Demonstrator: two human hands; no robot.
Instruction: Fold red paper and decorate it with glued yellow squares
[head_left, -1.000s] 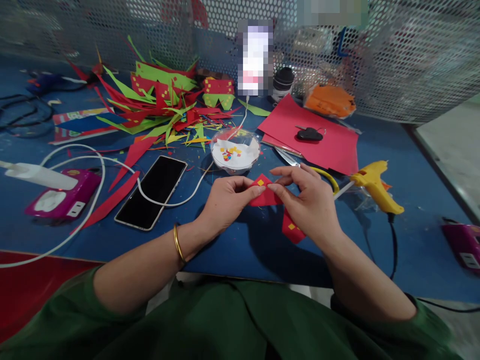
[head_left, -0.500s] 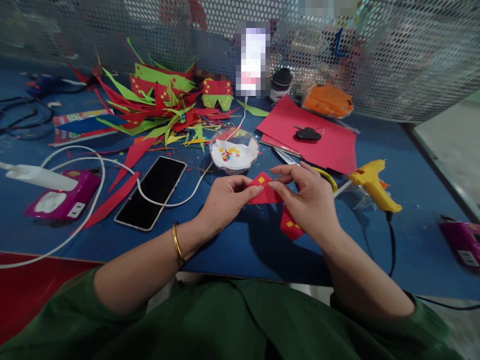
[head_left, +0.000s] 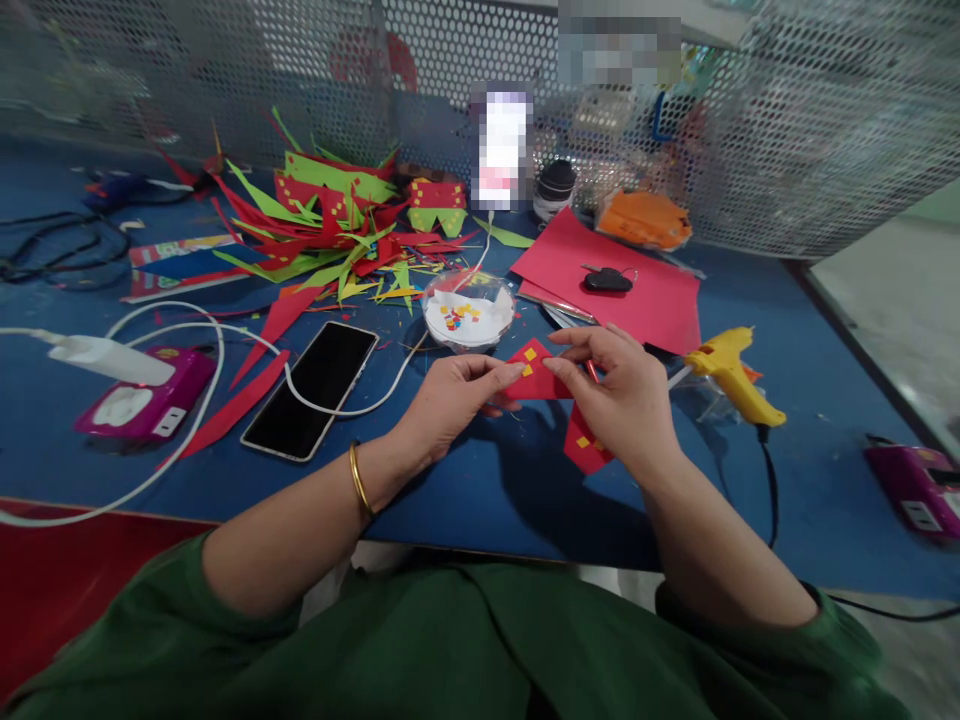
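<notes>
Both hands hold a red paper piece point(head_left: 546, 382) with small yellow squares on it, above the blue table. My left hand point(head_left: 454, 400) pinches its left edge between thumb and fingers. My right hand point(head_left: 622, 395) grips it further right, the thumb on its upper face. A lower red part with yellow squares point(head_left: 586, 445) hangs beneath my right palm; whether it joins the upper part is hidden by the hand. Just beyond the hands stands a clear bowl point(head_left: 504, 325) with small yellow and red bits on white paper.
Red and green strips point(head_left: 330, 215) lie in a heap at the back left. A black phone point(head_left: 311, 390) and purple power socket point(head_left: 180, 395) are at left. Red sheets point(head_left: 660, 305) bear a black key point(head_left: 607, 281). A yellow glue gun point(head_left: 727, 370) lies right, its cord trailing forward.
The view has shifted slightly. The fingers of my left hand have moved on the red paper, and two yellow squares now show near its left end instead of one.
</notes>
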